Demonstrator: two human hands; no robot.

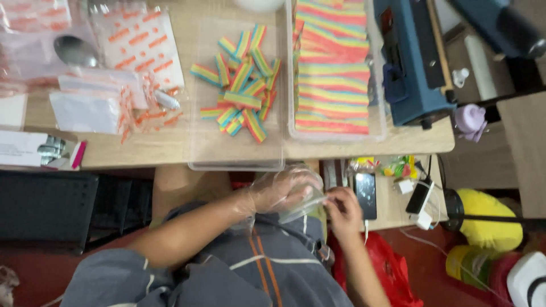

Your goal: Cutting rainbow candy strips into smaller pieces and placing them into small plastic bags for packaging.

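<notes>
My left hand [282,189] wears a thin clear plastic glove and is closed on a small clear plastic bag [307,206], held over my lap just below the table edge. My bare right hand [343,209] pinches the same bag's right edge. On the table above, a clear shallow tray [236,153] holds several short cut rainbow candy strips [243,79]. To its right, a second clear container [290,85] is filled with long rainbow candy belts [331,68].
A blue heat sealer [410,62] stands at the table's right end. Clear pouches with orange print [139,42] and a metal spoon [75,51] lie at the left. A phone [365,194] and chargers rest on a lower shelf. A red bag [389,267] sits on the floor.
</notes>
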